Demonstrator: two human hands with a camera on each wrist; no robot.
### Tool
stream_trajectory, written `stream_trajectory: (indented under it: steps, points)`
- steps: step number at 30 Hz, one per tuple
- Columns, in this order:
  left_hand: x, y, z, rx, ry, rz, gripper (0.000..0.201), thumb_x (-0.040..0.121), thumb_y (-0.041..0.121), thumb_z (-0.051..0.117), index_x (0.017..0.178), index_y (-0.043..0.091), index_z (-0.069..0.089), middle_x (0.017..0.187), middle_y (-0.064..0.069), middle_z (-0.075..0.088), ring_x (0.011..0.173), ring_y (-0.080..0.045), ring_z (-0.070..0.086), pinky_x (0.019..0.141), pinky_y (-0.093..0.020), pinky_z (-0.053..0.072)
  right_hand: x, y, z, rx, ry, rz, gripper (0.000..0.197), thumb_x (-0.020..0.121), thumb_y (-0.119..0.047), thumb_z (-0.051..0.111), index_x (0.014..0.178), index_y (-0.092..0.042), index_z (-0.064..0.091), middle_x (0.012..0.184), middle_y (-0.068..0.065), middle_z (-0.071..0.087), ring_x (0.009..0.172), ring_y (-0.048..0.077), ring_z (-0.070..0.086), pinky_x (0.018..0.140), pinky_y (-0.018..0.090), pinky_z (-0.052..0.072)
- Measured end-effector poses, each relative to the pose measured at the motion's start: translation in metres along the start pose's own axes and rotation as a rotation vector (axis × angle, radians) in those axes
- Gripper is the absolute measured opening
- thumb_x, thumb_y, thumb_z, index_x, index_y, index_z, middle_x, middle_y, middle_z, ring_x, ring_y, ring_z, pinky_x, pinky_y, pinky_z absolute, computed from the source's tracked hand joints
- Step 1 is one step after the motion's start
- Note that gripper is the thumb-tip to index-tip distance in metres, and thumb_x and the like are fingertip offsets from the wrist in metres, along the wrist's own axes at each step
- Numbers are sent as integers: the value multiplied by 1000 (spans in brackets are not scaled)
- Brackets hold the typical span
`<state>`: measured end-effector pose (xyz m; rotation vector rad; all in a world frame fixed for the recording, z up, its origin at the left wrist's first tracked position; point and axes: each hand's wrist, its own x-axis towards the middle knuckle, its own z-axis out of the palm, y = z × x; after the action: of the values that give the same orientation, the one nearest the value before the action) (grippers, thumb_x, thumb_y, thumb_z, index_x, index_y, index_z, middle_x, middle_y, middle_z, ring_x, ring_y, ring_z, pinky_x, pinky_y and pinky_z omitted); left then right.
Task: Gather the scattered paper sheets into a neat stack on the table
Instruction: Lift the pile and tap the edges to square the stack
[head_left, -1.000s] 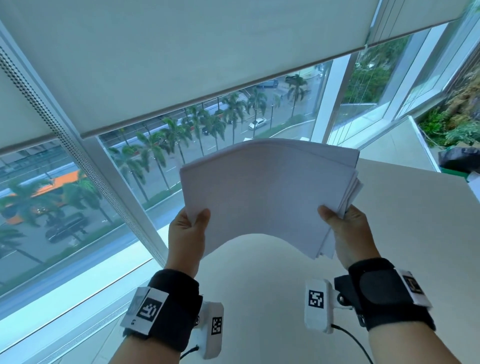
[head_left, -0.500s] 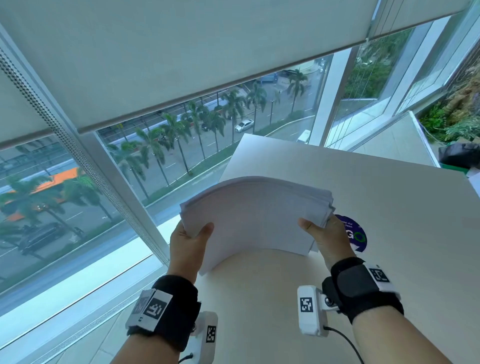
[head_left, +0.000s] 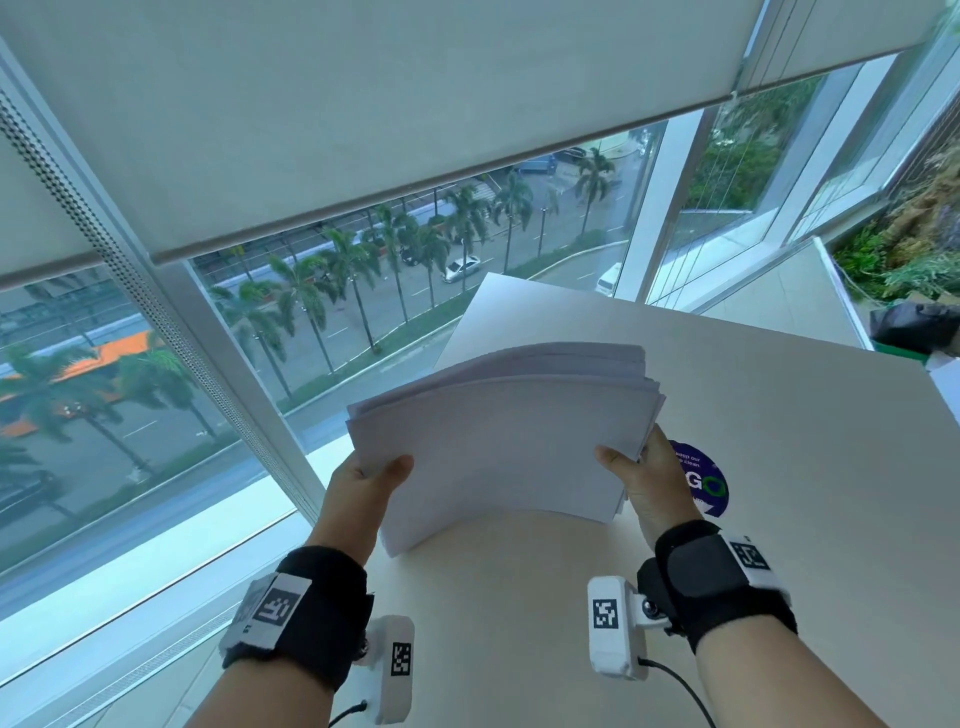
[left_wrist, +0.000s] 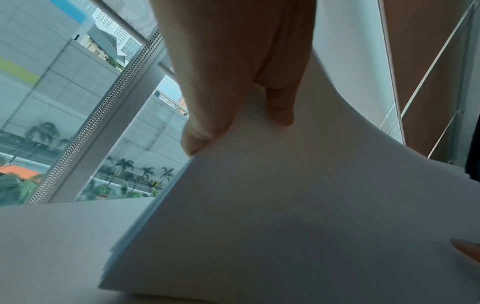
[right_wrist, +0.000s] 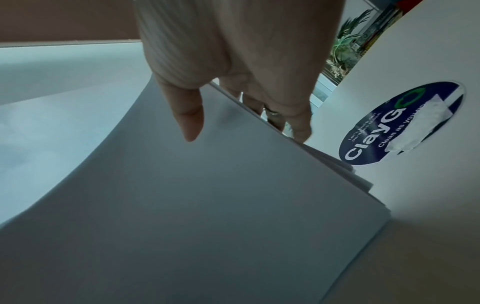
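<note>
A thick stack of white paper sheets is held between both hands, bowed upward in the middle. Its near lower edge stands on the pale table. My left hand pinches the stack's left side, thumb on the near face; the left wrist view shows the stack and this hand with fingers behind the paper. My right hand pinches the right side, thumb on the near face. In the right wrist view the stack has its right edges slightly fanned under the right hand.
A round dark-blue sticker lies on the table just right of the stack, also in the right wrist view. The table's left edge runs along a window frame. A dark object sits beyond the table's far right corner.
Both hands have lowered the stack from an upright, raised hold down toward the table and nearer to me. The sheets now sit more evenly together.
</note>
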<state>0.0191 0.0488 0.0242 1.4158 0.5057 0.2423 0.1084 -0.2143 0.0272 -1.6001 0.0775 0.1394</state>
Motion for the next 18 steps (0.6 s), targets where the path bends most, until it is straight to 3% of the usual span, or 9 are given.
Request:
stream_trajectory:
  steps: [4, 8, 14, 16, 18]
  points:
    - [-5, -1, 5, 18, 17, 49, 24, 81, 9, 65, 105, 9, 65, 97, -9, 69, 93, -29, 63, 79, -31, 50, 1, 0, 2, 6, 64, -13, 21, 89, -6, 54, 108, -14, 51, 105, 13, 60, 101, 31, 58, 92, 45, 46]
    - [-12, 6, 5, 39, 31, 130, 21, 85, 2, 60, 105, 10, 64, 94, -6, 69, 87, -21, 63, 73, -17, 51, -7, -3, -1, 65, 117, -73, 23, 91, -3, 50, 112, -12, 50, 88, -1, 57, 81, 16, 55, 72, 25, 45]
    - [-16, 14, -1, 13, 8, 193, 19, 79, 12, 65, 96, 20, 67, 85, 11, 74, 79, -6, 68, 68, -9, 50, -16, -9, -2, 160, 71, -117, 26, 91, -3, 49, 88, -29, 54, 86, -7, 59, 76, 4, 57, 67, 17, 48]
    - [-16, 12, -3, 5, -1, 193, 19, 75, 18, 67, 94, 23, 68, 80, 14, 75, 77, 0, 68, 68, -10, 51, -17, -7, -5, 212, 52, -121, 18, 88, -12, 55, 87, -30, 57, 85, -11, 63, 75, -1, 60, 64, 7, 50]
    - [-16, 10, -5, -18, 11, 178, 17, 77, 19, 71, 94, 18, 68, 78, 13, 75, 75, -2, 68, 66, -12, 51, -17, -4, -8, 225, 21, -116, 16, 87, -13, 57, 89, -29, 58, 89, -11, 64, 81, 3, 60, 64, 3, 49]
